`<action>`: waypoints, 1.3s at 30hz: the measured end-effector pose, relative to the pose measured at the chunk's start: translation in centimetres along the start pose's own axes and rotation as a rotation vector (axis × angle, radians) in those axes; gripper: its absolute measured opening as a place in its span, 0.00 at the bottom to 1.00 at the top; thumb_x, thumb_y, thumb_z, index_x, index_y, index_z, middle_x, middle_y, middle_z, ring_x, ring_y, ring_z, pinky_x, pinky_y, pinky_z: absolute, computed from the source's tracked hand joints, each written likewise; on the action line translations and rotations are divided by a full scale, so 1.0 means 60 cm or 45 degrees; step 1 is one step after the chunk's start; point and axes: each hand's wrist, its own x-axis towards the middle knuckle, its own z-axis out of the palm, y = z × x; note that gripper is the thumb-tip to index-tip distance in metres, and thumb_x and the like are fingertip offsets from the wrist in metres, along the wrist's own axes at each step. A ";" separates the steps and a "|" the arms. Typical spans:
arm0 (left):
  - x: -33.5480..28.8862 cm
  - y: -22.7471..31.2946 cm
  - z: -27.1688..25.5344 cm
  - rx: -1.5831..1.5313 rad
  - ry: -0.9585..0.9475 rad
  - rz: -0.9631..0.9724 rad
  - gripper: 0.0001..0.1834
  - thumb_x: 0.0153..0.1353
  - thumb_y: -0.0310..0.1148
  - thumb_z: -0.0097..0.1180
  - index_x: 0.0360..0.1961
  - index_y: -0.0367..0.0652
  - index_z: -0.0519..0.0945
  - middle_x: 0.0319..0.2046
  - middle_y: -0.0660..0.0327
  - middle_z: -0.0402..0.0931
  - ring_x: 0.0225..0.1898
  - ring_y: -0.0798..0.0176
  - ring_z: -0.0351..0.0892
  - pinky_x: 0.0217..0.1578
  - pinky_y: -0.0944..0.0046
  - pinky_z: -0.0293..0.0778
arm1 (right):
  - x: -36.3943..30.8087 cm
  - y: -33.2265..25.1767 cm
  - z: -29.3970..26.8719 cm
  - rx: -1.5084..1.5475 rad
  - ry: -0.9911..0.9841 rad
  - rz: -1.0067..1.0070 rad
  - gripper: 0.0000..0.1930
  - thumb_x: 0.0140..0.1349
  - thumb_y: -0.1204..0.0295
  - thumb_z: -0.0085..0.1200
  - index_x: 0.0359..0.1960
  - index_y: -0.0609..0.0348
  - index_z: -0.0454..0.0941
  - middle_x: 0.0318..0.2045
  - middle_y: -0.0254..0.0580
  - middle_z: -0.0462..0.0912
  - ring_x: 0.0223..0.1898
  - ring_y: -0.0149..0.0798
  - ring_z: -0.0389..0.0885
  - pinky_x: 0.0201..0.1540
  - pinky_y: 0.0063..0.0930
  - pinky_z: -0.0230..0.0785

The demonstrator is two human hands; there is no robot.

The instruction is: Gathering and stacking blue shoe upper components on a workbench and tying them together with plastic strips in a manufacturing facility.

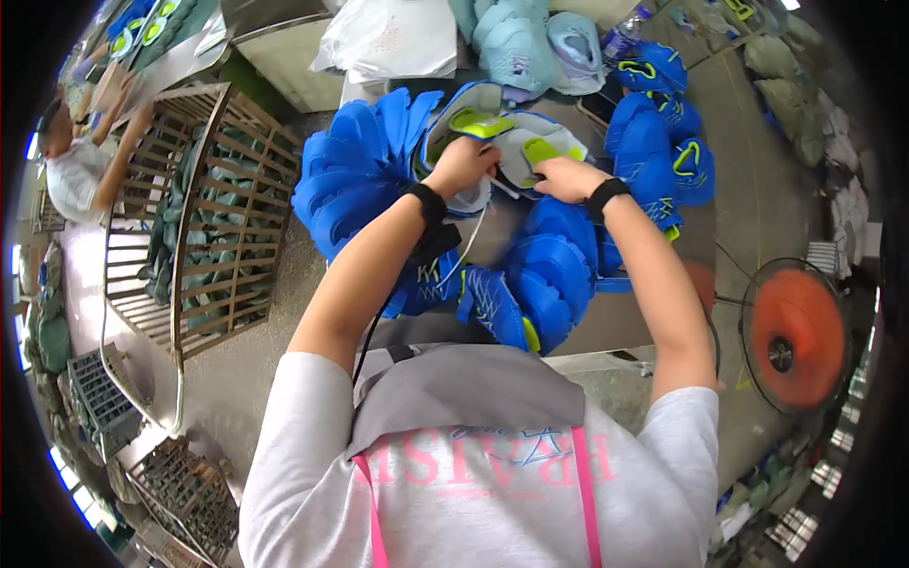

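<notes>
My left hand [459, 168] is closed, with the fingertips together near a small dark piece; what it grips is too small to make out. Just beyond it lies a blue shoe upper with a lime-green part [480, 123] and pale lining. My right hand [571, 178] pinches the edge of another shoe upper [525, 147], its white inside and lime-green tongue turned up. A thin white cord [476, 232] hangs from between the hands toward the lower left. Fanned blue shoe uppers [346, 166] stand left of my left hand, and more blue uppers [549, 270] lie below my right hand.
Blue uppers [644, 142] line the table's right side. Pale teal uppers [516, 47], a white sheet stack [388, 43] and a bottle [625, 33] are at the back. A slatted rack [194, 218] stands left, with a person [80, 166] beyond; an orange fan [795, 331] stands right.
</notes>
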 end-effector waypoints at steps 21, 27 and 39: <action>0.051 0.063 -0.063 0.630 -0.396 0.298 0.12 0.48 0.41 0.54 0.20 0.44 0.79 0.17 0.56 0.75 0.24 0.50 0.75 0.29 0.55 0.71 | 0.035 -0.117 0.093 1.550 0.214 0.290 0.17 0.56 0.64 0.51 0.14 0.64 0.71 0.10 0.39 0.72 0.15 0.33 0.72 0.16 0.32 0.62; 0.051 0.072 -0.068 0.790 -0.400 0.449 0.14 0.47 0.42 0.55 0.20 0.41 0.79 0.18 0.51 0.74 0.24 0.47 0.74 0.28 0.52 0.69 | 0.047 -0.160 0.071 1.696 0.182 0.385 0.09 0.63 0.68 0.43 0.29 0.60 0.64 0.18 0.35 0.68 0.12 0.28 0.65 0.14 0.22 0.59; 0.058 0.058 -0.069 0.716 -0.381 0.425 0.14 0.46 0.41 0.56 0.26 0.41 0.81 0.20 0.51 0.76 0.24 0.49 0.76 0.29 0.57 0.71 | 0.054 -0.158 0.076 1.942 0.276 0.242 0.10 0.61 0.69 0.42 0.24 0.60 0.67 0.14 0.35 0.68 0.09 0.26 0.61 0.12 0.22 0.52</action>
